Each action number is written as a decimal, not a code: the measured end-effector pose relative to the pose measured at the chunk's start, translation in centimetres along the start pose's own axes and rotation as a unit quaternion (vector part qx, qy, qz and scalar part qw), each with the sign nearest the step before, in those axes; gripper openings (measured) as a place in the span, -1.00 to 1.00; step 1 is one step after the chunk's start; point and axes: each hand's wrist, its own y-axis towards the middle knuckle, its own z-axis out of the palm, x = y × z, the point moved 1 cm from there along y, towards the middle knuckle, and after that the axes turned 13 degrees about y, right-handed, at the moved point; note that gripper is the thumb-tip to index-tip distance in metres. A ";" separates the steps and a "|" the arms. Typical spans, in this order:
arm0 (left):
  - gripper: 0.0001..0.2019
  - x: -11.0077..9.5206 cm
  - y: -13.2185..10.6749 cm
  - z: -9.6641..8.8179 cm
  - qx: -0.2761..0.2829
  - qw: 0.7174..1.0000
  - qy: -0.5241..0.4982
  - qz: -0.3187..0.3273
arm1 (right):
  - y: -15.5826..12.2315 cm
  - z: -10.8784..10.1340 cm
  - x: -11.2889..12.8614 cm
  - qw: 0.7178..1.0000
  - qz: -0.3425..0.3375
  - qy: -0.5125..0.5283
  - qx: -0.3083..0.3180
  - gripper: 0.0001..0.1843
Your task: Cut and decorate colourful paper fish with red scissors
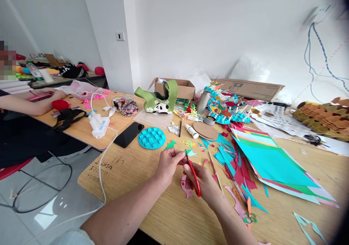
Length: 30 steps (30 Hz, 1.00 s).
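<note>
My right hand (200, 177) is closed around red-handled scissors (195, 182), whose blades point up and away from me. Pinched in my left hand (168, 165) is a small green paper piece (188, 151), right by the scissor tips. On the table under my right hand lies a pink paper fish (186, 190), partly covered by the fingers. Just beyond my hands are a green paper cutout (171, 144), a yellow paper fish (188, 143) and a pale blue one (192, 154). A round blue woven paper piece (151, 138) sits left of them.
Coloured paper sheets (278, 165) and scraps (241, 170) spread on the right. A phone (129, 134), power strip (100, 127) and white cable (100, 179) lie left. Glue bottle (191, 131), cardboard discs (205, 130) and green bag (160, 101) stand farther back. Another person's arm (40, 105) rests at far left.
</note>
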 end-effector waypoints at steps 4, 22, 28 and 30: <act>-0.77 -0.1 -0.1 0.0 0.002 1.000 0.001 0.003 | -0.1 0.0 0.1 1.000 0.001 0.002 -0.005 -0.48; -0.79 -0.1 -0.1 0.1 -0.003 1.000 -0.004 0.005 | -0.1 0.0 0.0 1.000 0.001 0.011 -0.004 -0.49; -0.79 -0.2 -0.1 0.1 -0.002 1.000 -0.001 0.003 | 0.0 0.0 -0.2 1.000 0.001 0.000 -0.006 -0.49; -0.80 -0.2 -0.1 0.1 -0.001 1.000 -0.001 0.002 | 0.1 0.0 -0.2 1.000 0.001 -0.007 -0.008 -0.48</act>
